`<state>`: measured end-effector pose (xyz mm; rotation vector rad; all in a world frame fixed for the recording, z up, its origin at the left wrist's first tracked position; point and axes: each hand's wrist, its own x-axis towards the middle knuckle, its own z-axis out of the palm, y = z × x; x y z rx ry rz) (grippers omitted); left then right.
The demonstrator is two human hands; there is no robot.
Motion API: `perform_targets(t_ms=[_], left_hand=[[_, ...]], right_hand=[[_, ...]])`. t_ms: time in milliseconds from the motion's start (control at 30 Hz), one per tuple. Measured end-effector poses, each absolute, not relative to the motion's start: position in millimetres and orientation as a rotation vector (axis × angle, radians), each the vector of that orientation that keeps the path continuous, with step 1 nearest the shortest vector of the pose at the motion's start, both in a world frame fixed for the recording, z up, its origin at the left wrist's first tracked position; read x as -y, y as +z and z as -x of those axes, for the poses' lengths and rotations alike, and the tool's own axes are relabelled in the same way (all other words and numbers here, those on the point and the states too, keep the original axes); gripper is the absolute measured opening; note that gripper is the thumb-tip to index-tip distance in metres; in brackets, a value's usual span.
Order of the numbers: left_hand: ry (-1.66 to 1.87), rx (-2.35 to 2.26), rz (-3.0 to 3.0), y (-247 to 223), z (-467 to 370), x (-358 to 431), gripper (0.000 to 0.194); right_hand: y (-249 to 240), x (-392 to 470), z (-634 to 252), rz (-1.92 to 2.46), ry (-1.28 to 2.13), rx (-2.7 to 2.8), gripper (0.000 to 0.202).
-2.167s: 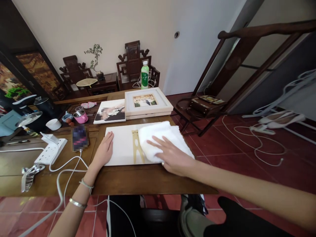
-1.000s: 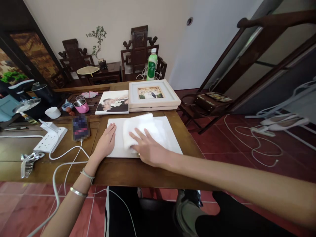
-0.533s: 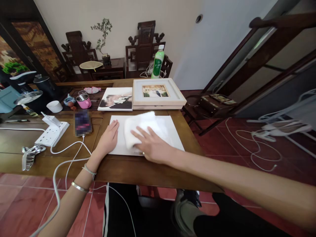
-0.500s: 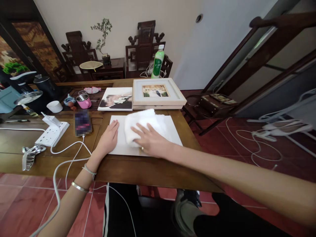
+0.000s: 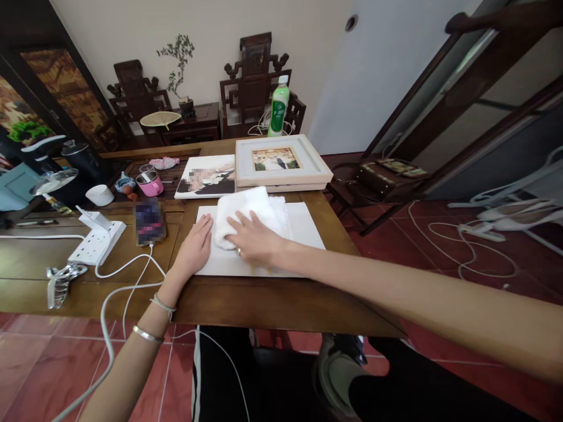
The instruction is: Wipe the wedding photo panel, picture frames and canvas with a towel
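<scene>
A folded white cloth (image 5: 246, 205) lies on a flat white board (image 5: 303, 228) near the table's front edge. My right hand (image 5: 253, 237) presses down on the cloth with its fingers spread over it, holding it against the board. Part of the cloth is hidden under that palm. My left hand (image 5: 197, 243) rests flat along the board's left edge, fingers stretched out and nothing in them.
Behind the board are a white picture frame (image 5: 310, 158) and a photo panel (image 5: 204, 184). A green bottle (image 5: 278, 108) stands beyond them. Leftward are a phone (image 5: 149, 223), a power strip (image 5: 99, 243), a pink mug (image 5: 152, 184) and a clear hair clip (image 5: 61, 284). White cables trail past my left forearm.
My right hand has slid the white cloth a little to the left and away from me across the board. My left hand stays at the board's edge. The view has shifted slightly.
</scene>
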<state>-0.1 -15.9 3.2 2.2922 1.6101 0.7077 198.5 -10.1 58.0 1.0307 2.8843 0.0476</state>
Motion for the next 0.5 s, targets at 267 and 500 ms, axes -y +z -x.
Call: perform_targets(t_ms=[267, 500], left_hand=[[0.726, -1.594, -2.278, 7, -1, 18, 0.047], [0.672, -1.636, -2.273, 7, -3, 19, 0.048]], right_hand=[[68, 109, -203, -0.780, -0.092, -2.944, 0.034], [68, 79, -201, -0.871, -0.062, -2.887, 0.040]])
